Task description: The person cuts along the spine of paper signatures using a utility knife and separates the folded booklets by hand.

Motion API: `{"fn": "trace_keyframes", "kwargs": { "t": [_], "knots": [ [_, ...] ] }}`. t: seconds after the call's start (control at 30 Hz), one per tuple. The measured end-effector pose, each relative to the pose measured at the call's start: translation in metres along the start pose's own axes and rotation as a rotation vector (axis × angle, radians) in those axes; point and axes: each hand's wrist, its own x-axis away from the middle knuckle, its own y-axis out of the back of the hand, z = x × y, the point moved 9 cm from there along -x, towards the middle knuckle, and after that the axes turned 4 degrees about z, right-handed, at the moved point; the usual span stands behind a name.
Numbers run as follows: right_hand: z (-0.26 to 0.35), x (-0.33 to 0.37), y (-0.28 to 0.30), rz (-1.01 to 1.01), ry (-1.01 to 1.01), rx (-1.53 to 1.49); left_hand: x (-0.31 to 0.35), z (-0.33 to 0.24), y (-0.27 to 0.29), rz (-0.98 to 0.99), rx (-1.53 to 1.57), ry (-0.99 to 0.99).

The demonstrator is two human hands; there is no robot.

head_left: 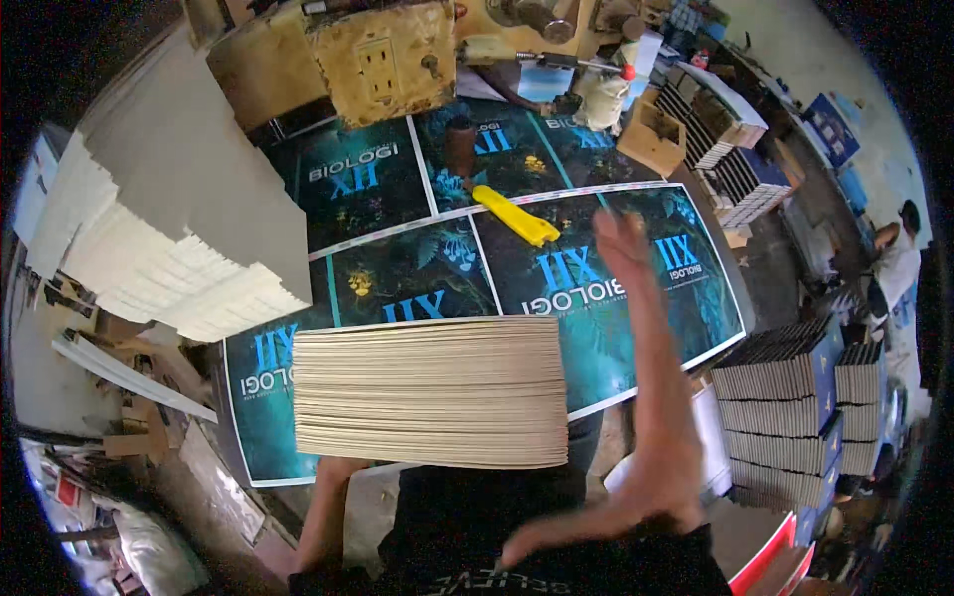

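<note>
A thick stack of cream paper blocks (432,392) stands near me, its layered edges facing up toward me. At its near left edge is my left hand (342,467), fingers hidden by the stack. My right hand (622,243) is raised over the right part of the table, smeared by motion; its fingers are unclear and nothing shows in it. Beneath lie large printed cover sheets (397,278), dark teal with leaf pictures. A yellow plastic tool (517,217), long and flat with a notched end, lies on them, left of my right hand.
A tall pile of pale paper blocks (189,258) rises at left. At the back sits a stained box with a power socket (378,70), beside a lever with a red knob (626,72). Stacked books (770,417) stand at right; a person (899,258) is at far right.
</note>
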Motion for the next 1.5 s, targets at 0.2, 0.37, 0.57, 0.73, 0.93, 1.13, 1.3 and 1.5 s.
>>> {"fn": "trace_keyframes", "kwargs": {
  "t": [0.2,0.37,0.57,0.73,0.93,1.13,1.3,1.5],
  "knots": [
    [0.017,-0.02,-0.071,0.167,0.176,0.493,-0.015,-0.061,0.019,-0.07,-0.123,-0.169],
    [-0.012,0.001,-0.047,0.224,-0.07,0.325,0.001,-0.159,0.069,-0.178,-0.236,-0.348],
    [-0.089,0.033,-0.065,0.103,-0.377,-0.517,0.051,-0.24,0.147,-0.313,0.017,-0.438],
    [-0.148,0.049,-0.164,0.241,0.05,-0.171,0.013,-0.213,0.101,-0.19,0.232,-0.399],
    [-0.165,0.057,-0.172,0.202,-0.149,-0.251,0.025,-0.203,0.068,-0.295,-0.251,-0.507],
    [-0.142,0.036,-0.129,-0.007,-0.039,-0.2,0.037,-0.152,0.097,-0.368,-0.018,-0.303],
    [-0.167,0.063,-0.156,0.108,-0.132,-0.302,0.04,-0.04,0.071,-0.38,0.134,-0.071],
    [-0.153,0.058,-0.14,0.027,-0.08,-0.18,0.069,-0.034,0.076,-0.334,0.225,0.018]
  ]
}}
